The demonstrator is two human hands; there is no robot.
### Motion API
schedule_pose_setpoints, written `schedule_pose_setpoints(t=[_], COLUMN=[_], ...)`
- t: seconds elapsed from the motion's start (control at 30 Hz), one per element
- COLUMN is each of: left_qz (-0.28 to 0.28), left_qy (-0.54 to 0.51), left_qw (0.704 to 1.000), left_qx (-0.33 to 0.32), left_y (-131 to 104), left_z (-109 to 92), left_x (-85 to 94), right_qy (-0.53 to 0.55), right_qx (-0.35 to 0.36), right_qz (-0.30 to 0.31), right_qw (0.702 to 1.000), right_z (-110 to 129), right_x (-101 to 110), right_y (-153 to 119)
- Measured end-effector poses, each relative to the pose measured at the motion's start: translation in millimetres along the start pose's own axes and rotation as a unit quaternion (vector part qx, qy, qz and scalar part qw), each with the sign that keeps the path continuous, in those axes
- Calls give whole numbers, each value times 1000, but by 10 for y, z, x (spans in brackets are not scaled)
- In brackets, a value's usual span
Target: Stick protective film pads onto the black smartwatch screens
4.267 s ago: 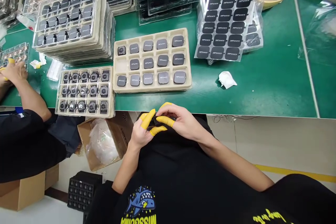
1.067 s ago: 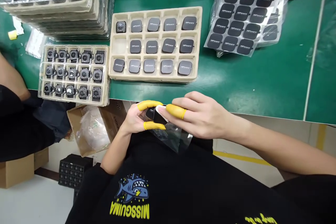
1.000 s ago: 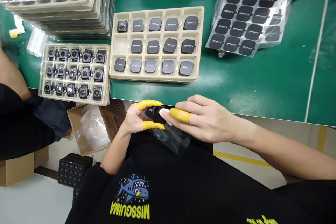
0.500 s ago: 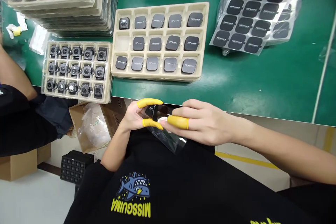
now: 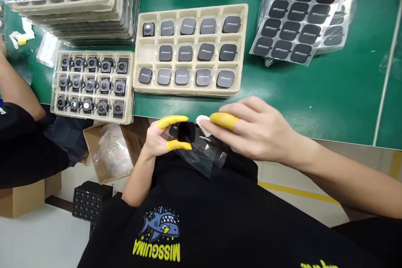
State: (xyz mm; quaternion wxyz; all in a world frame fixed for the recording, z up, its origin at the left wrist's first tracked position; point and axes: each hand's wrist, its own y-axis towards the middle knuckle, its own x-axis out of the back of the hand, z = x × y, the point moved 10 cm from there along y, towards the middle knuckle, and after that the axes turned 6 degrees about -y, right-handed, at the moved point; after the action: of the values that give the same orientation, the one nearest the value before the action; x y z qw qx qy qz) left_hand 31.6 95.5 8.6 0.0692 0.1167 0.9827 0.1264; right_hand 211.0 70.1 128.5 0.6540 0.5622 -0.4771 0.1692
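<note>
Between the yellow-cotted thumb and finger of my left hand (image 5: 158, 138) is a square watch head (image 5: 186, 132), its dark glossy screen facing up. Under it, a clear plastic film sheet (image 5: 204, 161) with a dark printed label hangs over my shirt; how the hand holds this sheet is hidden. My right hand (image 5: 254, 130), also wearing a yellow finger cot, pinches a small white wipe (image 5: 203, 122). The wipe is just right of the screen, apart from it.
A beige tray (image 5: 192, 91) holds several watch heads with HiFuture films. Beside it, another tray (image 5: 128, 92) holds watches, backs up. Stacked trays (image 5: 122, 16) and label sheets (image 5: 282, 37) lie behind. A co-worker's arm (image 5: 19, 79) is at left; an open carton (image 5: 94, 148) sits below the table.
My right hand has lifted the wipe off the watch screen and moved up and right. My left hand has shifted slightly left with the watch head, and the screen now shows fully.
</note>
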Motion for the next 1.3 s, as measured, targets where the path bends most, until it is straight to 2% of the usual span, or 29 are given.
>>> schedule_pose_setpoints(t=[0.07, 0.13, 0.23, 0.37, 0.47, 0.6, 0.7, 0.8, 0.9, 0.97, 1.03, 1.13, 1.23, 1.3], left_qz=[-12, -13, 2, 23, 18, -8, -20, -13, -1, 1, -5, -28, -31, -18], left_qy=[-3, -14, -28, -25, -37, -55, -59, -75, -89, -93, -96, -90, -81, -87], left_qw=[1000, 1000, 1000, 999, 999, 998, 998, 997, 996, 995, 995, 994, 995, 996], left_qx=[-3, -8, -10, 2, 6, 5, 9, 13, 22, 27, 35, 51, 40, 26], left_y=[-9, -5, 20, 34, 24, 17, 31, 62, 81, 71, 41, -12, -15, 8], left_z=[-18, -45, -83, -110, -113, -103, -96, -117, -131, -126, -101, -43, -53, -86], left_x=[32, 34, -15, -99, -92, -9, 19, -21, -77, -88, -72, -9, 10, -17], right_qy=[20, 50, 86, 59, 25, -28, 11, 75, 106, 87, 40, -3, 27, 70], right_qx=[-46, -63, -22, 17, 24, -15, -62, -55, 6, 41, 47, 11, -44, -60], right_qz=[-26, -39, -14, 12, 8, 11, 8, 2, -5, 7, 22, 23, -5, -3], right_qw=[998, 996, 996, 998, 999, 999, 998, 996, 994, 995, 998, 1000, 999, 996], right_z=[-68, -37, 174, 326, 245, -59, -211, -109, 118, 200, 157, -47, -225, -239], right_x=[128, 213, 204, 100, 46, 31, 100, 160, 166, 101, 15, -28, 73, 119], right_y=[-58, -70, 15, 144, 162, 75, 5, 13, 70, 86, 72, 17, -26, -18])
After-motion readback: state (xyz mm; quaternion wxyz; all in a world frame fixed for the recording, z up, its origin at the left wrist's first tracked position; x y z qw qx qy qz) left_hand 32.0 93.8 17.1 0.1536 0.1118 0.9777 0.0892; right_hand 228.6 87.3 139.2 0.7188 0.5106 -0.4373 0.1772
